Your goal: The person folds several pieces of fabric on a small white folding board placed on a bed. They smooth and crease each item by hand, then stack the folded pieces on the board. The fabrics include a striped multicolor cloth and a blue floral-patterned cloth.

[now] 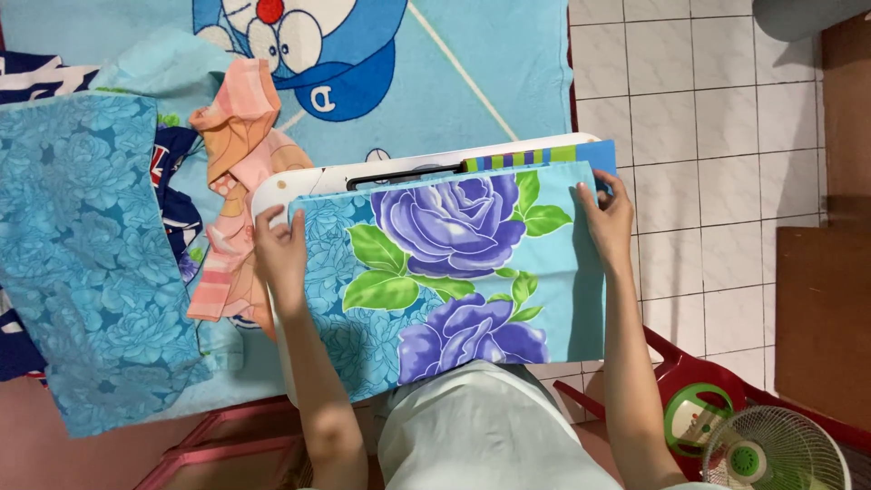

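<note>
A blue cloth printed with big purple roses and green leaves [445, 263] lies spread over a small white folding table [299, 181]. My left hand [279, 247] rests flat on the cloth's far left corner. My right hand [606, 213] pinches its far right corner, fingers curled over the edge. A striped blue, green and purple cloth [535, 156] peeks out beneath the far edge of the flowered one.
A light blue floral sheet [82, 263] and a peach striped garment [238, 154] lie heaped at left on a blue cartoon-print blanket [435, 73]. White floor tiles [708, 136] at right. A red plastic stool [694, 381] and a small fan [771, 449] stand at lower right.
</note>
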